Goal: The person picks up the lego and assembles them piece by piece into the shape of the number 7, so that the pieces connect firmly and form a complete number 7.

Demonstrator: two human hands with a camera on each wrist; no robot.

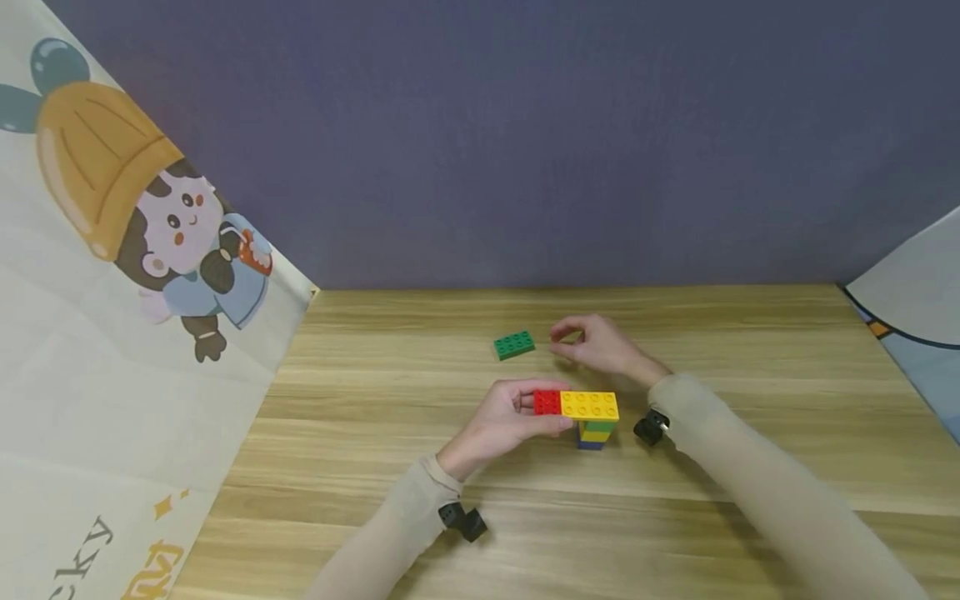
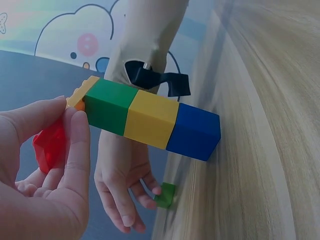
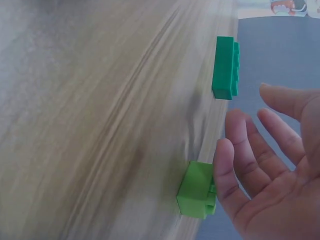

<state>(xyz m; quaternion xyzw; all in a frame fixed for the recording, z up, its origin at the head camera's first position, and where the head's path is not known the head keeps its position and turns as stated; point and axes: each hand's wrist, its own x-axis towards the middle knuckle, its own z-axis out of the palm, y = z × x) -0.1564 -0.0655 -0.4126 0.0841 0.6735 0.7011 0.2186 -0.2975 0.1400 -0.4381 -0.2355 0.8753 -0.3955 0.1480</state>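
My left hand (image 1: 513, 417) pinches the top of a small tower of toy building bricks between thumb and fingers. On top lie a yellow eight-stud brick (image 1: 588, 405) and a red brick (image 1: 547, 402) at its left. Below the yellow one come a green brick (image 2: 111, 106), a yellow brick (image 2: 151, 118) and a blue brick (image 2: 194, 131) at the bottom. Behind the tower, my right hand (image 1: 600, 343) holds nothing, its fingers loosely bent. Just left of its fingertips lies a dark green brick (image 1: 514, 344). A light green brick (image 3: 196, 190) shows by its little finger.
The wood-grain table (image 1: 360, 467) runs back to a dark grey-blue panel (image 1: 525, 150). A white sheet with a cartoon figure (image 1: 187, 217) borders the left side, and another printed sheet (image 1: 915, 283) the right. Each wrist carries a small black camera (image 1: 651, 427).
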